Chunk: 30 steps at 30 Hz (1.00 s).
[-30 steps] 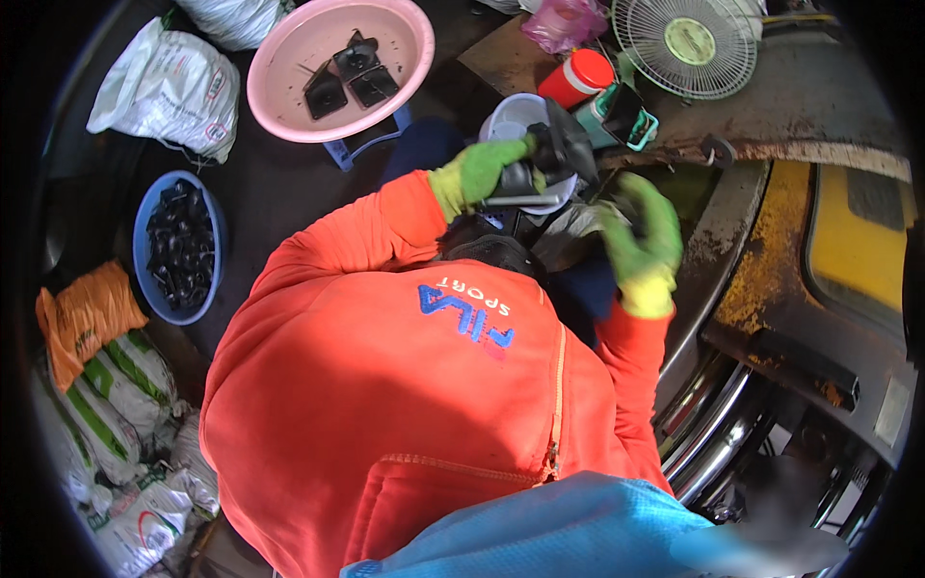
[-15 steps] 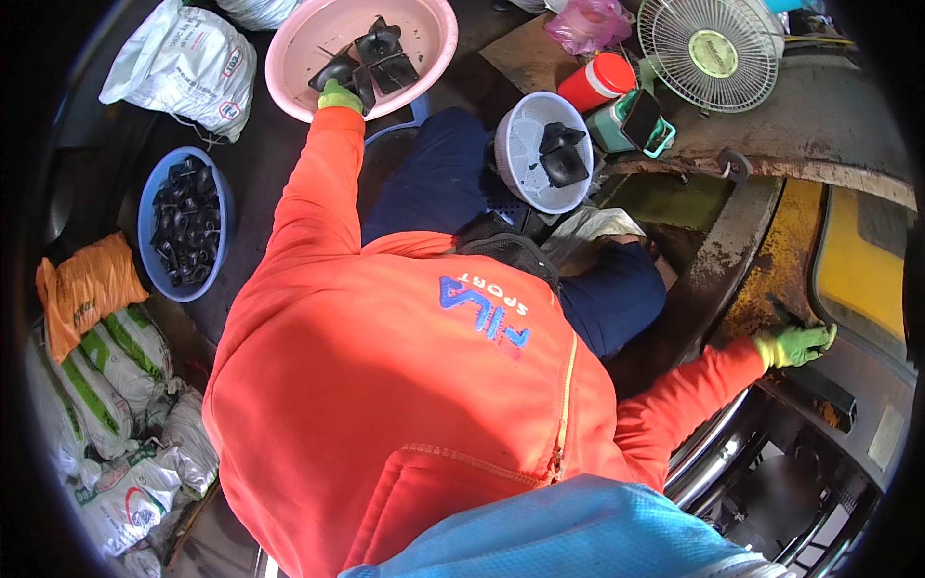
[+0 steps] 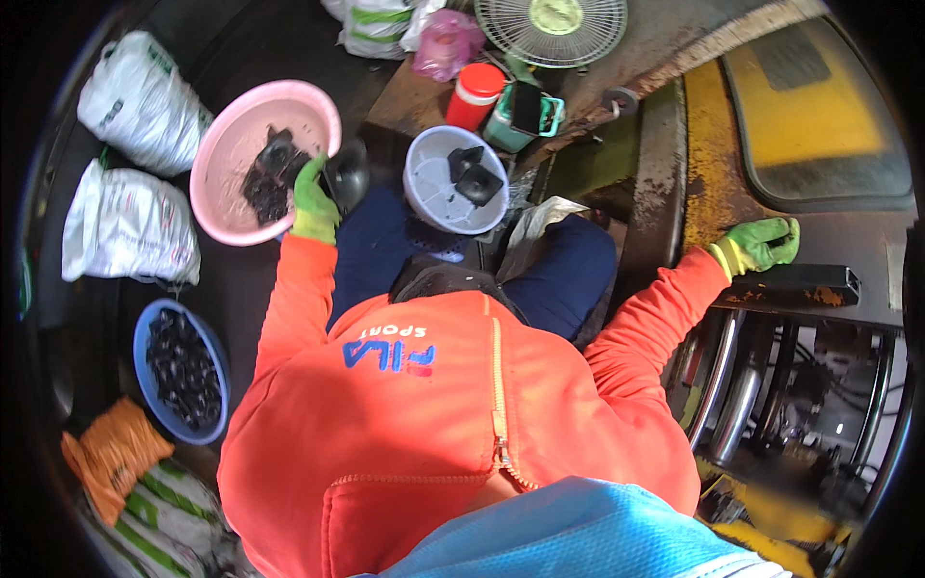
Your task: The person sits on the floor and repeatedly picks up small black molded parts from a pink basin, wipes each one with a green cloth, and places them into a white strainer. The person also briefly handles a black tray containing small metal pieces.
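Note:
My left hand [image 3: 315, 204], in a green glove, is closed on a black moulded rubber piece [image 3: 348, 177]. It is just outside the right rim of the pink basin [image 3: 206, 193], in which more dark rubber pieces [image 3: 273, 171] lie. Off to the right, my right hand [image 3: 766, 245], gloved in green too, is against the machine's front [image 3: 701, 193], just above a dark metal bar [image 3: 795, 286]. Its fingers are loosely bent and apart, with nothing seen in them. Between my knees a pale lavender basket [image 3: 424, 188] holds black rubber pieces [image 3: 475, 178].
A blue basin [image 3: 220, 380] full of small black parts stands at the left, near white sacks [image 3: 130, 226] and an orange bag [image 3: 116, 448]. Ahead are a red jug [image 3: 475, 96], a green container [image 3: 511, 120] and a fan [image 3: 549, 29]. Metal rods [image 3: 737, 405] run below the machine's front.
My left hand has come out of the pink basin with a black rubber piece. My right hand stays by the machine's front. The view has turned to the right.

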Motion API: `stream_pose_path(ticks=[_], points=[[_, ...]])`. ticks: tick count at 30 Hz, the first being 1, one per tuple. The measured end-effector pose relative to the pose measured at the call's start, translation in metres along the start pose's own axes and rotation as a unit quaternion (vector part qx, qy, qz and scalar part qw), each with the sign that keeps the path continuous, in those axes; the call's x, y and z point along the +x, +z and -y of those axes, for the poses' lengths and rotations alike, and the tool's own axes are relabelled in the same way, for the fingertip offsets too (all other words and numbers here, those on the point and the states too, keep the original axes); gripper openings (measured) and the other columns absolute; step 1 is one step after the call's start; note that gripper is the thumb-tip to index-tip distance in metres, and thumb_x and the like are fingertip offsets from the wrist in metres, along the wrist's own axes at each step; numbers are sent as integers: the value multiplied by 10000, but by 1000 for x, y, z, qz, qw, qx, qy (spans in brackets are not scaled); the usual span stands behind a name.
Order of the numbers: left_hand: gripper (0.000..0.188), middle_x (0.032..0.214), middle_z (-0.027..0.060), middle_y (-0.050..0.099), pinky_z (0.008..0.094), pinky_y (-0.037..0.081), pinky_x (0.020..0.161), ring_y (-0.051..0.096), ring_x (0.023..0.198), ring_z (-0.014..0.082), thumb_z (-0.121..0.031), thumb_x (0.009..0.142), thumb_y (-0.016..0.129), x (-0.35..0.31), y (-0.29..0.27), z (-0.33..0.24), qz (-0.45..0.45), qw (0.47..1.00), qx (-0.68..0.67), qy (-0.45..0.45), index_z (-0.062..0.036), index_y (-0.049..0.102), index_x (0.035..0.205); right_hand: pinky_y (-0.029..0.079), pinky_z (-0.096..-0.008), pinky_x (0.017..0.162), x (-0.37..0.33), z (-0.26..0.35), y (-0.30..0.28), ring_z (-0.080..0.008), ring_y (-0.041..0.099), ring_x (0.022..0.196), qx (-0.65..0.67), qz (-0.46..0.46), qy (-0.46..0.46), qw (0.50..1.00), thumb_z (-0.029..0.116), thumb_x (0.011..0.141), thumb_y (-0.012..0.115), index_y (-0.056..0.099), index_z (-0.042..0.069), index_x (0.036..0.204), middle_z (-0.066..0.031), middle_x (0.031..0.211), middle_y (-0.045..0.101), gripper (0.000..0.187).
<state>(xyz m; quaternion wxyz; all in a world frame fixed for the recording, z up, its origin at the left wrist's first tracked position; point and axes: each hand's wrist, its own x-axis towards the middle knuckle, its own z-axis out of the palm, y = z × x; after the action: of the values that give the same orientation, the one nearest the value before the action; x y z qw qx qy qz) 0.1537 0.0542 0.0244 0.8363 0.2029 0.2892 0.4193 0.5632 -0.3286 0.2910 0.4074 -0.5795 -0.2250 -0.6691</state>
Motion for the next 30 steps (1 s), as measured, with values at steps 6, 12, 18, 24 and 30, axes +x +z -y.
stream_pose_path(ticks=[6,12,18,24,30], points=[[342,1137,153,665,393,525,938,654,1033,263,-212,979,452,-37,52,36,192,973,79,-98,16,624,1167,501,-306,811,8,45,-56,-206,606,896,-17,-65,33,997,276,1026,501,630,-14,1035,-132,1007,644,318],[341,1209,101,631,351,506,948,611,1094,193,-96,934,562,-60,85,65,368,775,488,158,-19,551,1266,543,-292,602,31,81,-89,-193,603,664,138,-54,175,973,198,1013,415,555,-69,1043,-160,1011,609,303],[304,1210,124,626,377,520,941,621,1090,235,-87,966,498,-53,115,111,496,780,381,6,-16,559,1256,408,-266,527,74,59,-134,-135,449,504,249,46,238,938,167,983,481,574,-41,1127,-31,668,491,270],[461,1369,178,511,444,417,1074,516,1249,304,-285,1054,304,-30,97,139,487,832,169,-204,17,444,1373,373,-290,523,98,49,-200,-93,361,457,545,222,179,789,227,992,504,558,35,1268,28,607,437,341],[435,1373,177,503,443,418,1073,511,1251,311,-275,1046,344,-19,96,142,515,772,371,-36,7,452,1360,387,-283,562,105,62,-243,-95,445,535,575,243,140,769,202,986,493,551,55,1283,22,668,493,337]])
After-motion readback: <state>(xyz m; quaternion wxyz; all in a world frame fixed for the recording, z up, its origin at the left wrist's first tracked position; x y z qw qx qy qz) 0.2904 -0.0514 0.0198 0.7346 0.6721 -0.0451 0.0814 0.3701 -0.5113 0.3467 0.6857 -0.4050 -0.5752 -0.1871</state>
